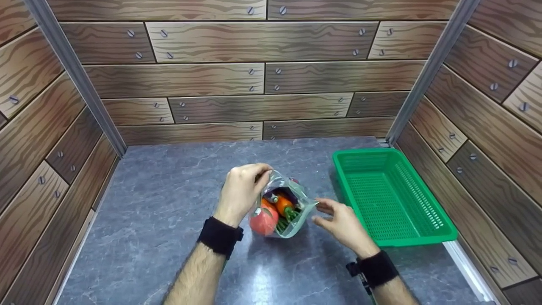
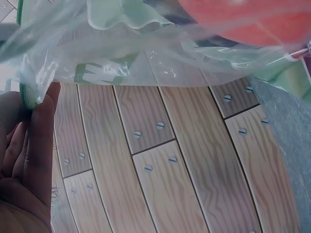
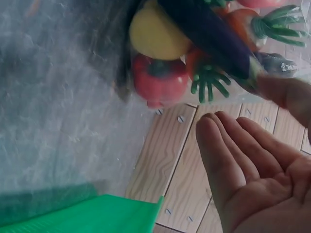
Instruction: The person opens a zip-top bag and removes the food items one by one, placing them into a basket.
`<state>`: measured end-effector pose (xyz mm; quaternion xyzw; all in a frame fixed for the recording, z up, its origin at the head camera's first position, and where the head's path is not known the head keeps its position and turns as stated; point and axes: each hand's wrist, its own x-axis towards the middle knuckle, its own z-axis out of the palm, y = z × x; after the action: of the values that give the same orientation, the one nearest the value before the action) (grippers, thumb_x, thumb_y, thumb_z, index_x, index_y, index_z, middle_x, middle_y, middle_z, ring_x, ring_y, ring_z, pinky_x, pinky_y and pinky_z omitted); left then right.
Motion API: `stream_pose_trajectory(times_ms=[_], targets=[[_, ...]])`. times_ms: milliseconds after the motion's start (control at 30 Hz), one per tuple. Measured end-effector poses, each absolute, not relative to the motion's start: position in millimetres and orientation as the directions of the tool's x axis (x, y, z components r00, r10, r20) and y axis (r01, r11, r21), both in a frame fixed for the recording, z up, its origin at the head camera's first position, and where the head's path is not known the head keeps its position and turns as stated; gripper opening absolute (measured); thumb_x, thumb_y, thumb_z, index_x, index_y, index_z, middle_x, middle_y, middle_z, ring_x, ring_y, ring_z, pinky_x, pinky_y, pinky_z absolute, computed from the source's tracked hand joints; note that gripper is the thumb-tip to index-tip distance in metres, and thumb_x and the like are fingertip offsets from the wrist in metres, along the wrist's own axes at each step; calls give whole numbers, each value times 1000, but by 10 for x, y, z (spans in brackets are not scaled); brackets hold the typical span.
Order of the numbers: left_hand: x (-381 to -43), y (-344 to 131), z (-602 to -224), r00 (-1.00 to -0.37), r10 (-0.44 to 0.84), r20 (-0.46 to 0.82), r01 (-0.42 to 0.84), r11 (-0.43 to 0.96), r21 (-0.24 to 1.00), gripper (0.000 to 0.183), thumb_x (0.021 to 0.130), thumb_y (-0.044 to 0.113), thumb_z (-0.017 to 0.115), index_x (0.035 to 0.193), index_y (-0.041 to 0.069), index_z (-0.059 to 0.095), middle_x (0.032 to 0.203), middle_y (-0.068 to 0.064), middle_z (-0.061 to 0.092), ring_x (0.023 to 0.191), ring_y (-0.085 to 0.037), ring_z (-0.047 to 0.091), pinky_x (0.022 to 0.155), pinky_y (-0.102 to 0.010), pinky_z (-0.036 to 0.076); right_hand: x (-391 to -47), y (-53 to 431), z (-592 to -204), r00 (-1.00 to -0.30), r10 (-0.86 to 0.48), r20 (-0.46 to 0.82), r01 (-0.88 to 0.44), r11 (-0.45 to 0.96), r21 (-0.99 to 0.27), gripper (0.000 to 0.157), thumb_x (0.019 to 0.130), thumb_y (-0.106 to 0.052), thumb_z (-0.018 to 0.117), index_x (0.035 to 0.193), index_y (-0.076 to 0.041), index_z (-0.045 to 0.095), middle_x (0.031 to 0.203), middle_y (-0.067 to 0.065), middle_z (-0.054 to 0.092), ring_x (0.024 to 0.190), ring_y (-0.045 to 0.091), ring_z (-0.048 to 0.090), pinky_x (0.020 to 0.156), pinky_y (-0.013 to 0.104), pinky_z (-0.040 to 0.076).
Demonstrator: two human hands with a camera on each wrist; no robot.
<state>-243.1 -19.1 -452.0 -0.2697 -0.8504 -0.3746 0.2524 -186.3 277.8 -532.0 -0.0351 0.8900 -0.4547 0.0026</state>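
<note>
A clear zip bag (image 1: 305,207) full of toy-like produce stands on the grey table with its mouth wide. My left hand (image 1: 239,192) pinches the rim at the far left; its fingers grip the green zip edge in the left wrist view. Beside the rim on the right is my right hand (image 1: 345,226), fingers extended and thumb apart. Through the mouth show a carrot (image 1: 284,206) with green tops and a round red-pink piece (image 1: 263,219). The right wrist view shows an eggplant (image 3: 209,34), a red bell pepper (image 3: 159,82) and a round yellow piece (image 3: 158,34) through the plastic.
A green perforated plastic basket (image 1: 417,243) stands to the right, close by my right hand. Wood-patterned walls (image 1: 211,80) enclose the grey marbled table (image 1: 169,203) at the back and both sides.
</note>
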Motion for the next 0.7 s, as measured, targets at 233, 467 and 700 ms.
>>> stream_pose_trajectory(times_ms=[233,467,700], targets=[[-2398,-225,-4517,-720,268,640,656,562,503,10,112,10,81,114,7,90,110,-10,92,98,-24,89,86,-36,75,-1918,2685,-5425,-998,-36,50,-62,544,-837,41,110,-12,83,149,-2,77,143,23,83,135,41,82,108,41,72],[-2334,-294,-4472,-705,251,664,665,559,495,11,113,14,80,114,9,90,109,-7,91,98,-23,88,87,-37,75,-2085,2580,-5440,-999,-14,46,-46,522,-851,38,113,-13,80,149,-1,78,147,24,81,134,42,83,107,44,73],[-2288,-340,-4455,-687,255,680,672,581,460,10,112,11,81,114,7,89,109,-8,91,100,-25,88,90,-39,75,-2349,2438,-5511,-999,-39,30,-44,437,-898,39,115,-5,73,152,7,72,146,30,80,135,46,81,103,38,74]])
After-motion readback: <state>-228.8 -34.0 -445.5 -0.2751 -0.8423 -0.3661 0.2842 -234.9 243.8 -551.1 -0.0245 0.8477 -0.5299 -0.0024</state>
